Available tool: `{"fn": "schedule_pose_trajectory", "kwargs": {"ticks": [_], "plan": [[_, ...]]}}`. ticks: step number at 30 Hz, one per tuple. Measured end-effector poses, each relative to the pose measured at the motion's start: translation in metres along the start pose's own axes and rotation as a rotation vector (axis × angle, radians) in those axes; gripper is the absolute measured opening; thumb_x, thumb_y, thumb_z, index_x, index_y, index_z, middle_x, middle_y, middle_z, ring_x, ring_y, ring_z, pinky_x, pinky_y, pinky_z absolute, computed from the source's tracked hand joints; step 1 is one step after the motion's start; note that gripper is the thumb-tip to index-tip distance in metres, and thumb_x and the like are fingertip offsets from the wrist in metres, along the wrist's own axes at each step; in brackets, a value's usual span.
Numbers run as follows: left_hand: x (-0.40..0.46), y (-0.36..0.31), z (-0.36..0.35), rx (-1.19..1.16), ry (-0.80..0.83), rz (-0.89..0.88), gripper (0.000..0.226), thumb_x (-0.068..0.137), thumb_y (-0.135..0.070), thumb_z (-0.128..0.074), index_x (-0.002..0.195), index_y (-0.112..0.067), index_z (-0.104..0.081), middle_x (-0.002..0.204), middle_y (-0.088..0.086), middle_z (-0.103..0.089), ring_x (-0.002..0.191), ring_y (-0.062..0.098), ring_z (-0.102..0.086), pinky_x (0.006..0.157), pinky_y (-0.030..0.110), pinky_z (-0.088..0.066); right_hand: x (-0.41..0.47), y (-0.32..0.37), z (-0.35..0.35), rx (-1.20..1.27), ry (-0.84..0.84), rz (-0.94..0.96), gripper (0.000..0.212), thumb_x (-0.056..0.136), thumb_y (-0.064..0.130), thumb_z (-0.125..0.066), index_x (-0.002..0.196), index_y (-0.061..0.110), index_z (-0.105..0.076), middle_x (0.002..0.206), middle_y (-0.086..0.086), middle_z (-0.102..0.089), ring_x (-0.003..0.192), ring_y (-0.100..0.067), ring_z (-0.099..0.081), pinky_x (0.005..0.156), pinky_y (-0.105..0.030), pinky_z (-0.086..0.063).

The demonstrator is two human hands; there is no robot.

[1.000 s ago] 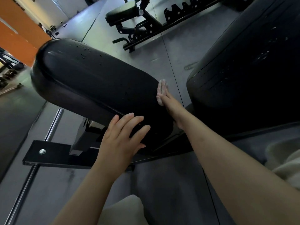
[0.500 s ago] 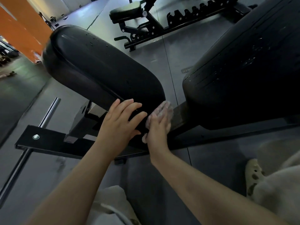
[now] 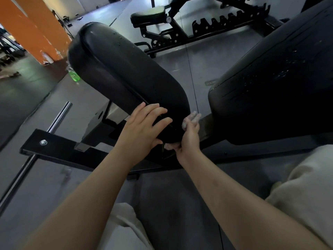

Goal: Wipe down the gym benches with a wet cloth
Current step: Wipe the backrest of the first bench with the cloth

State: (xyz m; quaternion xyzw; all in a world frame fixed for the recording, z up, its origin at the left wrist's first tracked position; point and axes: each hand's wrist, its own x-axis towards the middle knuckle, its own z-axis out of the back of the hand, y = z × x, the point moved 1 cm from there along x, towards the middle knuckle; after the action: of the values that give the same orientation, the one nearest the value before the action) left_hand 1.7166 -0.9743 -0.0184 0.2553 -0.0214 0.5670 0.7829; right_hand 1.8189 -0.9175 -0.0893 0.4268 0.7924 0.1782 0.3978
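Note:
A black padded bench seat (image 3: 126,73) slants from upper left down to the centre, with water drops on its top. My left hand (image 3: 144,127) rests on its near end with fingers spread and straight. My right hand (image 3: 189,138) presses a small white wet cloth (image 3: 191,119) against the seat's lower right end, next to the gap. The bench's larger black back pad (image 3: 270,83) fills the right side, also dotted with drops. Most of the cloth is hidden under my palm.
The bench's black steel base (image 3: 59,150) lies on the grey floor below the seat, beside a chrome bar (image 3: 54,121). A second adjustable bench (image 3: 158,17) stands behind. A green bottle (image 3: 74,75) sits left of the seat, near an orange wall (image 3: 36,29). My light trousers show at the bottom.
My right hand has brought the cloth from the seat's right edge down round its near end, close to my left hand. The view has shifted left and down.

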Motion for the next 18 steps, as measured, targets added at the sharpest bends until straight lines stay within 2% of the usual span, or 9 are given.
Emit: {"fn": "schedule_pose_trajectory", "kwargs": {"ticks": [2, 4, 6, 7, 10, 12, 14, 16, 18], "plan": [[-0.001, 0.002, 0.003, -0.029, -0.008, -0.003, 0.08, 0.055, -0.019, -0.087, 0.124, -0.014, -0.048, 0.127, 0.013, -0.054, 0.125, 0.026, -0.035, 0.113, 0.038, -0.01, -0.01, -0.005, -0.009, 0.007, -0.055, 0.041, 0.063, 0.096, 0.037, -0.044, 0.142, 0.055, -0.007, 0.145, -0.003, -0.037, 0.122, -0.039, -0.048, 0.072, -0.044, -0.052], [-0.003, 0.004, 0.006, -0.059, -0.037, 0.021, 0.08, 0.058, -0.012, -0.085, 0.128, -0.011, -0.047, 0.134, 0.015, -0.049, 0.129, 0.027, -0.033, 0.114, 0.038, -0.012, -0.021, -0.007, -0.021, -0.03, -0.125, 0.085, 0.066, 0.096, 0.035, -0.044, 0.144, 0.052, -0.003, 0.147, 0.002, -0.03, 0.127, -0.035, -0.043, 0.089, -0.053, -0.049], [-0.008, 0.008, 0.01, -0.055, -0.082, 0.079, 0.078, 0.061, -0.007, -0.083, 0.131, -0.009, -0.047, 0.139, 0.017, -0.042, 0.132, 0.029, -0.03, 0.113, 0.042, -0.019, -0.035, -0.004, -0.036, -0.183, -0.201, 0.092, 0.064, 0.099, 0.038, -0.04, 0.148, 0.043, 0.002, 0.154, -0.003, -0.016, 0.139, -0.032, -0.025, 0.11, -0.054, -0.028], [-0.01, 0.012, 0.012, -0.046, -0.113, 0.119, 0.079, 0.062, -0.007, -0.082, 0.132, -0.009, -0.046, 0.141, 0.017, -0.038, 0.132, 0.031, -0.029, 0.111, 0.044, -0.022, -0.039, -0.003, -0.041, -0.294, -0.233, 0.093, 0.064, 0.099, 0.041, -0.037, 0.149, 0.039, 0.004, 0.157, -0.007, -0.005, 0.143, -0.031, -0.014, 0.114, -0.051, -0.018], [-0.018, 0.021, 0.018, -0.033, -0.176, 0.284, 0.085, 0.063, -0.004, -0.082, 0.136, -0.011, -0.037, 0.144, 0.018, -0.024, 0.134, 0.034, -0.024, 0.11, 0.047, -0.024, -0.051, -0.004, -0.046, -0.552, -0.267, 0.174, 0.066, 0.099, 0.043, -0.032, 0.149, 0.032, 0.009, 0.157, -0.015, 0.015, 0.145, -0.032, 0.002, 0.114, -0.047, -0.008], [-0.023, 0.024, 0.02, -0.023, -0.184, 0.394, 0.089, 0.063, -0.002, -0.081, 0.138, -0.011, -0.033, 0.146, 0.024, -0.02, 0.134, 0.037, -0.021, 0.109, 0.043, -0.021, -0.053, -0.016, -0.036, -0.778, -0.172, 0.365, 0.072, 0.099, 0.043, -0.032, 0.144, 0.03, 0.023, 0.152, -0.013, 0.031, 0.142, -0.03, 0.021, 0.115, -0.049, 0.004], [-0.026, 0.026, 0.021, -0.05, -0.189, 0.488, 0.093, 0.065, 0.001, -0.079, 0.141, -0.011, -0.027, 0.149, 0.028, -0.017, 0.134, 0.039, -0.02, 0.106, 0.04, -0.019, -0.048, -0.031, -0.024, -1.075, -0.103, 0.634, 0.075, 0.099, 0.046, -0.029, 0.142, 0.021, 0.027, 0.15, -0.013, 0.035, 0.138, -0.03, 0.032, 0.115, -0.054, 0.01], [-0.028, 0.028, 0.021, -0.081, -0.191, 0.545, 0.095, 0.067, 0.003, -0.076, 0.143, -0.013, -0.021, 0.151, 0.029, -0.014, 0.135, 0.041, -0.02, 0.106, 0.04, -0.019, -0.042, -0.038, -0.02, -1.321, -0.089, 0.874, 0.075, 0.096, 0.05, -0.023, 0.147, 0.014, 0.018, 0.153, -0.018, 0.025, 0.139, -0.031, 0.026, 0.114, -0.059, 0.004], [-0.029, 0.03, 0.021, -0.1, -0.212, 0.556, 0.093, 0.069, 0.006, -0.073, 0.144, -0.011, -0.02, 0.151, 0.028, -0.015, 0.135, 0.04, -0.023, 0.107, 0.038, -0.02, -0.038, -0.036, -0.025, -1.471, -0.109, 1.143, 0.072, 0.091, 0.046, -0.024, 0.149, 0.012, 0.0, 0.155, -0.023, 0.001, 0.142, -0.039, 0.003, 0.11, -0.062, -0.011]]}}
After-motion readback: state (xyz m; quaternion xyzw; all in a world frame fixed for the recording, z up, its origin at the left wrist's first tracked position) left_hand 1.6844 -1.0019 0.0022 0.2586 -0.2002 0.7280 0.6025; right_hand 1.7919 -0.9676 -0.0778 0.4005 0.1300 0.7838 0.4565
